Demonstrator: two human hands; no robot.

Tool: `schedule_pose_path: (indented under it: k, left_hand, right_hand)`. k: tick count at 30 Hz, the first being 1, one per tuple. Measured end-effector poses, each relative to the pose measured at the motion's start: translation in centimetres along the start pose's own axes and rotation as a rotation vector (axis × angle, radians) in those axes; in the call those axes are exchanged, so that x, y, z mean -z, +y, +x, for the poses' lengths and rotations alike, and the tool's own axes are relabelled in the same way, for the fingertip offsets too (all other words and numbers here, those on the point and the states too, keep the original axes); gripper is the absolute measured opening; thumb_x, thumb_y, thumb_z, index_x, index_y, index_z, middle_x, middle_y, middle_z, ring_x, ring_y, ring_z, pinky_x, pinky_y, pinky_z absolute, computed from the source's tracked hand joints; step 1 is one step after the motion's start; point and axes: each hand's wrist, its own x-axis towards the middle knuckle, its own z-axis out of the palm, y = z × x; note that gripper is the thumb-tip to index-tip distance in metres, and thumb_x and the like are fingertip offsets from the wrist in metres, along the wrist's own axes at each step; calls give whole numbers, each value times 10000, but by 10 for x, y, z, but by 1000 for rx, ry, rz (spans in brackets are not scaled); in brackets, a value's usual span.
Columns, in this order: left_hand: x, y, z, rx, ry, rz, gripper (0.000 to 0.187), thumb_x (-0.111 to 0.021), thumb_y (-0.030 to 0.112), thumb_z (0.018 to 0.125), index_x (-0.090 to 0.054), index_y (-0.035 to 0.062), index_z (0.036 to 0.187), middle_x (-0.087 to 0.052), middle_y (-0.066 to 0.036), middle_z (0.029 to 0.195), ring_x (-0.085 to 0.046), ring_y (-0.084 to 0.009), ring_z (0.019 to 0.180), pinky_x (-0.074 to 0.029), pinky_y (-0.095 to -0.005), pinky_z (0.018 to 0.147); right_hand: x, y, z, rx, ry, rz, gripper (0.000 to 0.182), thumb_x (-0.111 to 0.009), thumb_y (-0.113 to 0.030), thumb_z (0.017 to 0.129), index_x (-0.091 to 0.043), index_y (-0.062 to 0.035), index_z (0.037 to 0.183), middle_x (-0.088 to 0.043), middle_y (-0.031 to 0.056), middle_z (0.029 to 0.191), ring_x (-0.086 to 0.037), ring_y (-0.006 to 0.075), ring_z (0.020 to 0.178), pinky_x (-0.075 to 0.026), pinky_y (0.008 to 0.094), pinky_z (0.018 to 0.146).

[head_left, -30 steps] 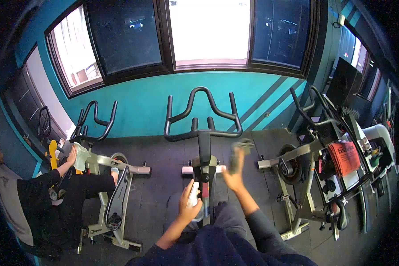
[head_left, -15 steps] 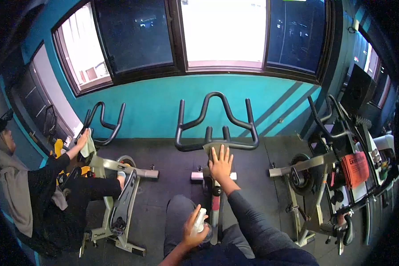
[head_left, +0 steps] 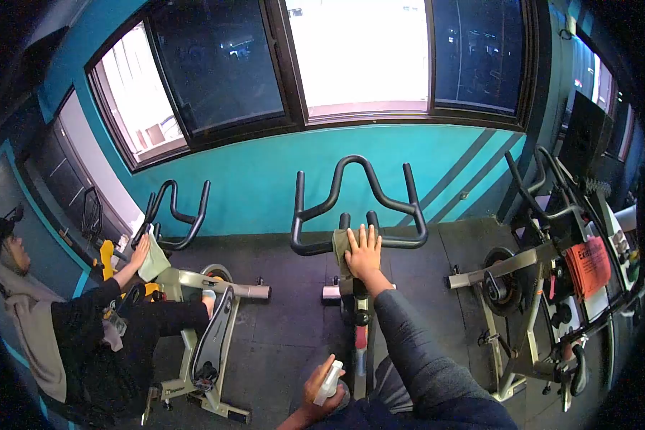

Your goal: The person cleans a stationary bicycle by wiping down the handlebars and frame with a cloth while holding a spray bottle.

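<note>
My right hand [head_left: 365, 252] lies with fingers spread on a grey-green cloth [head_left: 341, 249], pressed over the middle of the exercise bike's black handlebar [head_left: 309, 249]. Part of the cloth shows to the left of the fingers; the rest is hidden under the palm. Low in the view, my left hand [head_left: 314, 393] is closed around a white spray bottle [head_left: 329, 384], held upright and slightly tilted near my lap. The bike's post and frame [head_left: 361, 337] run down between my legs.
At left, a person [head_left: 57, 337] beside another exercise bike [head_left: 247, 290] holds a light green cloth [head_left: 153, 262] at its handlebar. A third bike [head_left: 512, 269] stands at right, near a red printed sheet [head_left: 589, 266]. Windows and a teal wall [head_left: 265, 179] lie ahead.
My right hand has slid forward with the cloth onto the handlebar, and more cloth shows at its left. My left hand still grips the spray bottle. The whole view has tilted slightly.
</note>
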Motion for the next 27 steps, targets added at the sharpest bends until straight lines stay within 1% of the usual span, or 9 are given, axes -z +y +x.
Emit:
schedule_pose_path:
  k: [3, 5, 7, 10, 12, 14, 16, 21, 27]
  left_hand:
    - [-1, -1, 2, 13, 7, -6, 657, -603, 33, 687, -387, 17, 1307, -625, -122, 958, -607, -275, 889, -478, -355, 792]
    - [-2, -2, 3, 23, 13, -34, 657, -600, 25, 686, -388, 18, 1308, -627, -125, 962, -609, -271, 889, -477, -359, 797]
    - [-3, -7, 3, 49, -17, -44, 679, -626, 8, 679, -381, 7, 1313, -631, -102, 995, -595, -208, 919, -456, -318, 833]
    - [-5, -4, 8, 32, -21, -72, 703, -626, -2, 675, -365, 19, 1326, -629, -94, 992, -593, -207, 919, -458, -321, 829]
    - [-6, -1, 10, 9, -31, -89, 707, -624, -1, 677, -358, 21, 1331, -630, -93, 987, -593, -208, 919, -458, -322, 829]
    - [-8, 0, 12, -16, -6, -95, 680, -590, -15, 676, -377, 30, 1320, -616, -121, 963, -605, -251, 873, -470, -343, 786]
    - [-8, -4, 9, -2, -41, -68, 693, -602, -13, 676, -364, 24, 1326, -624, -107, 979, -598, -233, 897, -462, -337, 811]
    - [-12, -13, 8, 1, -49, -77, 705, -613, -8, 675, -351, 15, 1329, -634, -91, 992, -591, -221, 914, -453, -338, 837]
    - [-10, -14, 9, 43, -28, -28, 695, -616, 7, 675, -358, 13, 1320, -643, -86, 973, -592, -238, 910, -445, -349, 852]
  right_hand:
    - [0, -2, -7, -1, -41, -15, 659, -485, -393, 849, -211, -231, 1425, -139, 122, 1485, -61, 357, 1369, -146, 535, 1067]
    - [-2, -3, -13, -31, -97, 8, 637, -441, -404, 883, -181, -214, 1433, -89, 89, 1501, -28, 329, 1379, -131, 511, 1078]
    - [5, -7, -24, -55, -163, 11, 598, -415, -363, 908, -186, -188, 1432, -76, 59, 1506, -53, 304, 1381, -180, 476, 1078]
    - [4, -4, -45, -39, -151, 34, 587, -427, -330, 905, -212, -161, 1424, -104, 64, 1502, -88, 309, 1376, -229, 444, 1067]
    - [-1, -3, -60, 6, -30, 105, 555, -478, -273, 878, -313, -99, 1379, -223, 125, 1460, -206, 366, 1333, -316, 423, 1029]
    - [6, -5, -76, -4, -41, 109, 547, -478, -263, 879, -320, -90, 1373, -243, 128, 1452, -229, 368, 1323, -349, 412, 1005]
    - [10, -7, -95, 0, -41, 42, 524, -479, -227, 869, -350, -75, 1354, -269, 133, 1439, -295, 370, 1294, -418, 397, 941]
    - [9, -7, -121, 59, -38, -79, 519, -477, -188, 841, -382, -66, 1336, -272, 132, 1439, -342, 374, 1269, -407, 394, 959]
    - [5, -12, -98, 34, -85, -101, 524, -465, -208, 861, -356, -59, 1352, -251, 139, 1447, -285, 394, 1294, -354, 412, 1004]
